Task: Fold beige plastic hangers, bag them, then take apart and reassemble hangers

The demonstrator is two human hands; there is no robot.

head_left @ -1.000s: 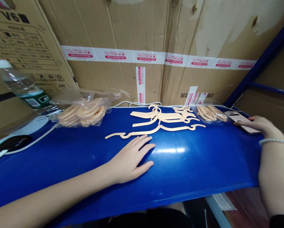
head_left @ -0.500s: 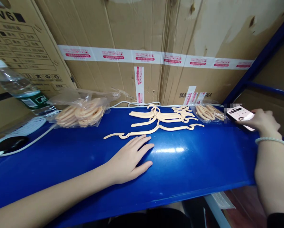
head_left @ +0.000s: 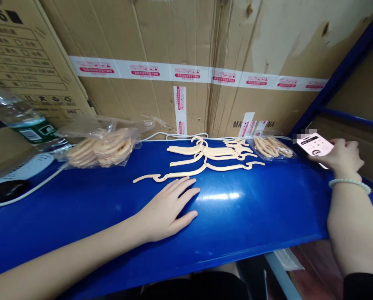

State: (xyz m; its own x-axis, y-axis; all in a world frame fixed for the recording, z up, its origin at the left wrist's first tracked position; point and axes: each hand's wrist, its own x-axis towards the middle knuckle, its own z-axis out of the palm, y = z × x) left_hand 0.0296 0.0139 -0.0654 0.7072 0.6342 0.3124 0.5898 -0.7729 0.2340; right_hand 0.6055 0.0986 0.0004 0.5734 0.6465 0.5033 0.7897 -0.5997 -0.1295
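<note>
My left hand lies flat and open on the blue tabletop, fingers stretched out just below a long cream plastic hanger piece. More cream hanger pieces lie in a loose pile behind it. My right hand, with a bead bracelet on the wrist, is closed round a phone lifted above the table's right end, its lit screen facing me.
A clear bag of cream rings sits at the back left, a smaller bag at the back right. A water bottle, a white comb-like item, a black object and white cable lie at left. Cardboard boxes stand behind.
My right hand picked the phone up off the table and raised it with the screen tilted toward me. My left hand stayed flat in place.
</note>
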